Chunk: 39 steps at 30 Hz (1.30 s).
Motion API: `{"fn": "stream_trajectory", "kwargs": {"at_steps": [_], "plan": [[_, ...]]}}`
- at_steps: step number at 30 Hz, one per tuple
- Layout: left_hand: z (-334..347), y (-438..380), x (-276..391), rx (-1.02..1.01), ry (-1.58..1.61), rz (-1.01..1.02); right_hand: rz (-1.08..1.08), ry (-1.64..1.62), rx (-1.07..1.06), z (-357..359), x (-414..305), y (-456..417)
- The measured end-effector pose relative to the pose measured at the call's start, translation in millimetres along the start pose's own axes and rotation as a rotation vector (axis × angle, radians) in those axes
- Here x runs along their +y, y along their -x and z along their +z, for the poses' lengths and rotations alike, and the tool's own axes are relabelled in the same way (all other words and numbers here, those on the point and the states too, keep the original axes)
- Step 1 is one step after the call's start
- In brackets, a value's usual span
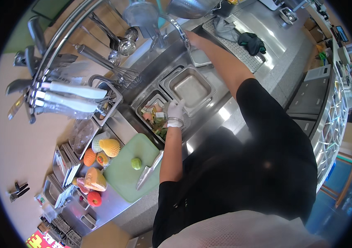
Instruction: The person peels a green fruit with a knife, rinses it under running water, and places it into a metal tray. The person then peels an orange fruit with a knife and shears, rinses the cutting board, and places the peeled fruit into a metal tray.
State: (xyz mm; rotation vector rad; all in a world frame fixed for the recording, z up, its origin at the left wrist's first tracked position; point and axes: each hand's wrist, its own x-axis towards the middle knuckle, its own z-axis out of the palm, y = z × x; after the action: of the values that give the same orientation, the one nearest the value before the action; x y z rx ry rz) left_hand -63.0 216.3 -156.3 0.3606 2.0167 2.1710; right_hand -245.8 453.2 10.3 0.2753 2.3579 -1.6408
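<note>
My left hand [176, 112], in a thin white glove with a band at the wrist, is over the sink with its fingers bent. It lies between a shallow steel pan [190, 86] and a container of food scraps [155, 114], near the pan's edge; whether it grips anything is unclear. My right hand [192, 38] reaches to the curved steel faucet [179, 28], which partly hides its fingers. To the left, a green cutting board [123, 176] carries a green fruit piece [136, 163] and a kitchen knife [148, 172].
Knives [70, 93], ladles [127, 47] and a whisk [129, 77] hang from a curved rail. Fruit in foam nets [110, 147], a cut melon [95, 179] and a red fruit [94, 198] sit beside the board. Dark cloth [252, 43] lies on a perforated drain tray [225, 40].
</note>
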Motion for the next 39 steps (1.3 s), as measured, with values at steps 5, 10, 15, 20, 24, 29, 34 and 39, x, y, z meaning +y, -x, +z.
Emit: {"fn": "stream_trajectory", "kwargs": {"at_steps": [5,10,15,20,24,29,34,39], "plan": [[28.7,-27.5,26.2,0.078,0.128,-0.334,-0.321,-0.13,-0.052,-0.1,15.7,-51.9],[54.6,-52.6,46.9,0.272,0.09,-0.508,-0.279,0.166,-0.236,-3.8,22.7,-69.6],[85.7,-73.9,76.1,0.385,0.288,-0.609,-0.502,0.215,-0.053,-6.8,66.2,-30.9],[86.1,-78.3,59.0,0.22,-0.117,-0.517,-0.244,0.181,-0.171,-25.1,74.0,-35.8],[81.4,-66.9,59.2,0.276,0.227,-0.617,-0.252,0.169,-0.334,-18.7,63.1,-65.8],[76.9,-47.2,55.0,0.306,0.317,-0.544,-0.309,-0.091,-0.392,0.8,61.6,-101.6],[63.9,-33.3,41.7,0.086,-0.285,-0.328,-0.246,-0.377,-0.465,-1.0,48.2,-114.9],[59.2,0.0,17.3,0.274,-0.375,-0.127,0.08,-0.032,-0.842,-17.8,64.7,-2.1]]}}
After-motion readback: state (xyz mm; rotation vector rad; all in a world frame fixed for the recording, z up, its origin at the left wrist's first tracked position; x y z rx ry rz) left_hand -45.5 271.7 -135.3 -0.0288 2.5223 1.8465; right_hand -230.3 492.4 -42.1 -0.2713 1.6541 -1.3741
